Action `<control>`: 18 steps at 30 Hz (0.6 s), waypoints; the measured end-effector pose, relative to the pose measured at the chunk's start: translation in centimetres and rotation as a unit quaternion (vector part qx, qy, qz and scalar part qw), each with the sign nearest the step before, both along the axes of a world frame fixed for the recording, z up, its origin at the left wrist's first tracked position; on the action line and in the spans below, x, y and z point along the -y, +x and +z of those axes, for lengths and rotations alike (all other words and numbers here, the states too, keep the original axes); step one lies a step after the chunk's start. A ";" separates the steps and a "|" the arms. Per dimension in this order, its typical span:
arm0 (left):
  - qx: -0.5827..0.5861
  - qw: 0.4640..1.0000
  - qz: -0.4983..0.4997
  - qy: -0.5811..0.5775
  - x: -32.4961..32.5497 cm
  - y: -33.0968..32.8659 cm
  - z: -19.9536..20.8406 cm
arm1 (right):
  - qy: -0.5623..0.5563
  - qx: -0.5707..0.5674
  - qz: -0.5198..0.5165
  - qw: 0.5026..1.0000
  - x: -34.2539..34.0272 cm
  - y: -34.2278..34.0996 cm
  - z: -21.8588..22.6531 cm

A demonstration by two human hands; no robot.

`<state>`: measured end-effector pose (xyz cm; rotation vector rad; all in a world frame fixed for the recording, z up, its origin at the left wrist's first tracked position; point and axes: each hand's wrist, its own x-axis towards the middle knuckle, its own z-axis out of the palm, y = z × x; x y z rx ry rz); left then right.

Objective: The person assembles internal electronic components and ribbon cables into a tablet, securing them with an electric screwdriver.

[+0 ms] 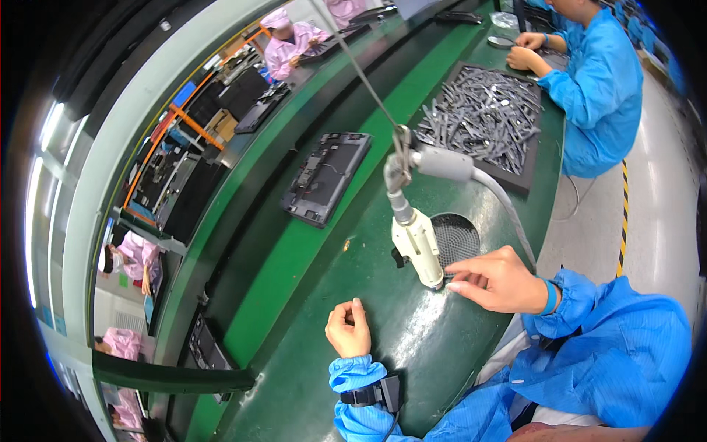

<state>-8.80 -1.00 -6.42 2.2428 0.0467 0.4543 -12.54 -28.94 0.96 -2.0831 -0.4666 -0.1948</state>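
Note:
My left hand is raised above the green bench, its fingers curled in and the thumb pointing up; whatever it may hold is hidden. My right hand reaches in from the right, index finger and thumb apart, close to the tip of a cream-coloured electric screwdriver. Nothing shows between those fingertips. The screwdriver hangs tip down from a cable and a grey swivel fitting. Behind it, partly covered, lies a round dark dish with a grid-like surface.
A grey tray heaped with narrow grey parts sits beyond the dish. An opened laptop base rests on the green conveyor. A co-worker in blue works at far right; people in pink work across the line. A grey hose curves beside my right hand.

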 end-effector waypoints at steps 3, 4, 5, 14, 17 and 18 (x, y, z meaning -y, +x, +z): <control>-0.015 0.997 0.007 -0.070 0.3 -0.1 0.3 | 0.185 0.046 0.183 0.964 -1.0 -0.8 3.0; 0.006 0.998 -0.013 -0.055 0.1 0.2 -0.1 | 0.200 0.051 0.265 0.942 -1.3 -1.6 4.6; -0.004 0.998 -0.020 -0.063 0.6 0.4 0.2 | 0.234 0.148 0.320 0.906 -1.8 -2.1 5.6; -0.046 0.998 0.009 -0.037 1.6 0.5 1.9 | 0.091 0.345 0.418 0.835 0.6 -2.6 11.1; 0.010 0.997 -0.025 -0.068 1.4 0.8 1.3 | 0.241 0.416 0.245 0.842 -0.7 -3.7 7.8; 0.011 0.998 -0.020 -0.061 0.7 0.6 1.3 | 0.256 0.418 0.263 0.831 -0.9 -3.2 6.6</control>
